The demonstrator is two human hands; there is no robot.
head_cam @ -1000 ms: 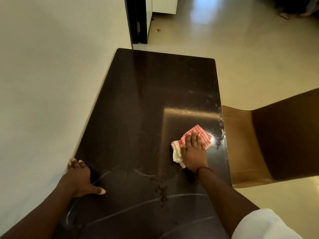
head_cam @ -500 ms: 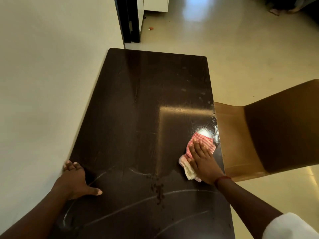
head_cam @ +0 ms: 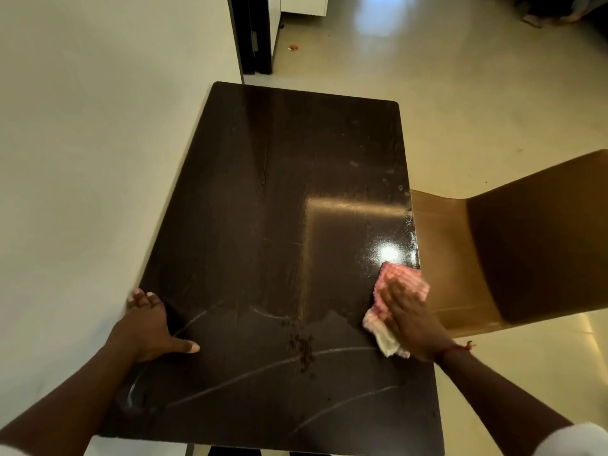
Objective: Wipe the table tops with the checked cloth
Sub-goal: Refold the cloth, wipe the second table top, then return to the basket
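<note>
A dark brown glossy table top [head_cam: 263, 199] fills the middle of the view. A red and white checked cloth [head_cam: 399, 281] lies crumpled at the table's right edge, partly hanging past it. My right hand [head_cam: 411, 317] presses flat on the cloth, fingers together. My left hand [head_cam: 148, 327] rests on the table's left edge, thumb stretched onto the surface, holding nothing. Pale curved streaks and a patch of dark crumbs [head_cam: 304, 350] mark the near part of the table.
A brown moulded chair [head_cam: 526, 245] stands tight against the table's right side. A pale wall [head_cam: 82, 159] runs along the left edge. A dark door frame [head_cam: 253, 34] and shiny floor [head_cam: 460, 93] lie beyond the far end.
My right hand has slid the cloth rightward and toward me, from inside the table to its right edge. My left hand has stayed on the left edge.
</note>
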